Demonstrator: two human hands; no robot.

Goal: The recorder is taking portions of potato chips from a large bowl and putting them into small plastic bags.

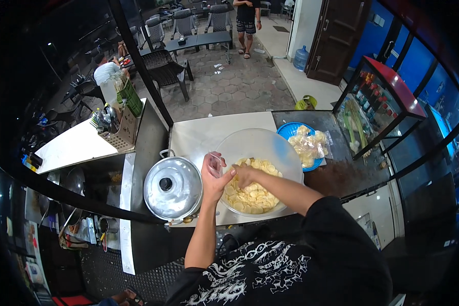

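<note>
Chips [252,196] partly hidden under right hand [244,175]; left hand [215,176] contents unclear.

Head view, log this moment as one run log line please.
left hand: holds clear bag | right hand: in chips bowl | lidded pot: left of bowl

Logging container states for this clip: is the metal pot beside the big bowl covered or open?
Covered. A shiny domed lid with a black knob sits over the pot, hiding its inside; neither hand touches it.
</note>
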